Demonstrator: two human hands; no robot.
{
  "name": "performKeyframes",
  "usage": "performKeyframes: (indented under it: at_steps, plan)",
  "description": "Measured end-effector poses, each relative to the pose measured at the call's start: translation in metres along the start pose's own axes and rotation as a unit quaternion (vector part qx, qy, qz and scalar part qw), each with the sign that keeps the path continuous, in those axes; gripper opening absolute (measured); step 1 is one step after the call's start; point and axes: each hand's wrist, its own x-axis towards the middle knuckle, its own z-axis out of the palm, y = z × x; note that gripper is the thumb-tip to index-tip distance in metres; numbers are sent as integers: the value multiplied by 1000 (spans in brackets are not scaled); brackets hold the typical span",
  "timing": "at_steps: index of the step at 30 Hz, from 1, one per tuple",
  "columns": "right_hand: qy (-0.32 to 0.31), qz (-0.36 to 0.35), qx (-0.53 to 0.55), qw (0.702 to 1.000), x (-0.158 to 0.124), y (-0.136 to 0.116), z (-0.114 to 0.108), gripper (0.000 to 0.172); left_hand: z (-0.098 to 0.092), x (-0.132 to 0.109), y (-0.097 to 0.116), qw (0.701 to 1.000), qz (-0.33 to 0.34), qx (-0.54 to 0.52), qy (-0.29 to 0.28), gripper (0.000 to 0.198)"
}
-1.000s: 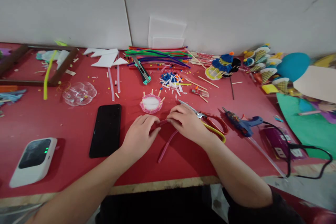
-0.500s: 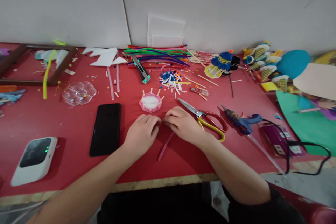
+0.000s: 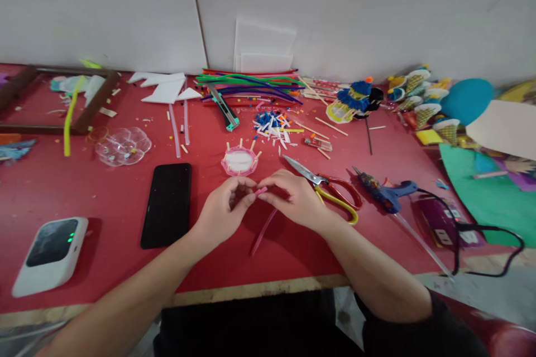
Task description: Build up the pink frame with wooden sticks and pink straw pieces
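Observation:
My left hand (image 3: pixel 226 203) and my right hand (image 3: pixel 295 198) meet over the red table, their fingertips pinching a short pink pipe cleaner piece (image 3: pixel 261 191) between them. Below my right hand lies a longer pink pipe cleaner (image 3: pixel 263 234), its upper end hidden by the hand; whether it joins the pinched piece I cannot tell. Just beyond my fingers sits a small white oval base (image 3: pixel 240 162) with a pink rim and several short wooden sticks standing around it. Scissors (image 3: pixel 322 181) with red and yellow handles lie right beside my right hand.
A black phone (image 3: pixel 166 206) lies left of my left hand. On the right are a blue glue gun (image 3: pixel 383 192) with a cord and a purple box (image 3: pixel 446 220). Behind are a utility knife (image 3: pixel 224 109), bundled coloured pipe cleaners (image 3: pixel 251 83) and scattered clippings (image 3: pixel 274 127).
My fingers have lifted and turned, so the pink pipe cleaner piece between them now shows. The left hand's fingers have opened into a looser pinch. The view has shifted slightly.

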Motion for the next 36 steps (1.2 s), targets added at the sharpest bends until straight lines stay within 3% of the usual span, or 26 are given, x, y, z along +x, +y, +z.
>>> performKeyframes:
  at_steps: [5,10,21,27,32,36]
  plan:
    - [45,29,92,994,-4,-7,2,11,-1,1,7,969,-80,-222,-77,27]
    - [45,30,132,990,-7,-7,4,19,-2,0,12,932,-154,-313,-102,35]
    - [61,15,110,992,-5,-8,4,21,-2,2,5,910,-213,-353,-44,43]
    - [67,6,87,994,-6,-10,7,26,-2,2,6,907,-206,-365,-39,40]
    - [62,-1,78,995,-6,-9,7,28,-2,3,3,919,-176,-351,-35,42]
    - [60,19,91,994,-6,-9,7,25,-2,1,5,952,-129,-278,-18,36]
